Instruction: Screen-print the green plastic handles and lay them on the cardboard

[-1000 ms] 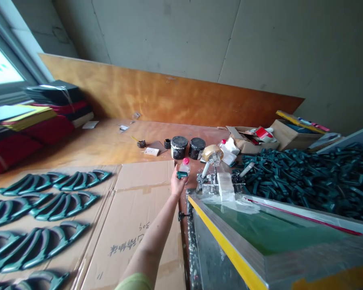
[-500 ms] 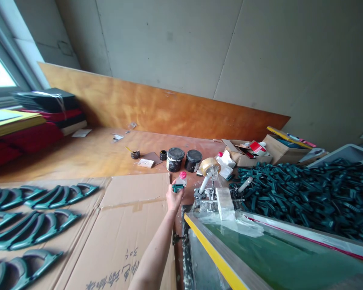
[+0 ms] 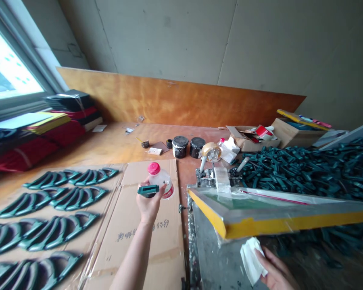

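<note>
green part [image 3: 148,190]: held by left hand [image 3: 147,204], fingers curled round it and red-capped bottle [image 3: 161,179]
right hand [image 3: 276,270]: fingers pinch white cloth [image 3: 251,259] near yellow-edged frame [image 3: 269,227]

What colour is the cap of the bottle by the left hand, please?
The cap is pinkish red; it shows best in the head view.
</note>
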A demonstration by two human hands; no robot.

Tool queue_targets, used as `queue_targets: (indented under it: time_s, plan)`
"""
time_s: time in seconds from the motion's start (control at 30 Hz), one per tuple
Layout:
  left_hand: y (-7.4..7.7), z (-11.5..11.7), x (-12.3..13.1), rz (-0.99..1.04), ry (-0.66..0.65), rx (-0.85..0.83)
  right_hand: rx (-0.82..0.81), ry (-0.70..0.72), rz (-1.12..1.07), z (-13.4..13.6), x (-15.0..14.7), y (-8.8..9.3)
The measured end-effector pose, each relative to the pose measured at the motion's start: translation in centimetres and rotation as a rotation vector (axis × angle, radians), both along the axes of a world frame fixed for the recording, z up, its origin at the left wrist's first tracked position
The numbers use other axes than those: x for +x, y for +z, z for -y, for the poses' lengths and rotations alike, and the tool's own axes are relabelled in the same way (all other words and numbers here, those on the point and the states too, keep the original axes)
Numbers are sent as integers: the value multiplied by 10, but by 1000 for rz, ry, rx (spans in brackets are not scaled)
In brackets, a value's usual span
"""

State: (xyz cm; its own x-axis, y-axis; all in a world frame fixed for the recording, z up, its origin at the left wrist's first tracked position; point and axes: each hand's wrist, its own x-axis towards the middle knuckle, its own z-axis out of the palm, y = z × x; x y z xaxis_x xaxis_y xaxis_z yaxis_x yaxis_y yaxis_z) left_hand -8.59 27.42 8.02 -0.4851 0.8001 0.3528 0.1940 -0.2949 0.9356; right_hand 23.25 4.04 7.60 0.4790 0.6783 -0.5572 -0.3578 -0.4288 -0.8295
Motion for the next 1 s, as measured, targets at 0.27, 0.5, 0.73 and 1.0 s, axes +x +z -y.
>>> queue_targets:
  time_s: [0.27, 0.5, 0.73, 1.0]
  plan:
    - [64, 136, -10, -275, -42, -59, 175, 227, -202, 4, -4, 20]
    - [59, 212, 25, -795, -431, -166, 336, 243, -291, 17, 7, 23]
    - [39, 237, 89, -877, -707, -320, 379, 217, -375, 29, 15, 16]
    - [-16, 249, 119, -556, -605, -432, 384, 107, -357, 34, 28, 0]
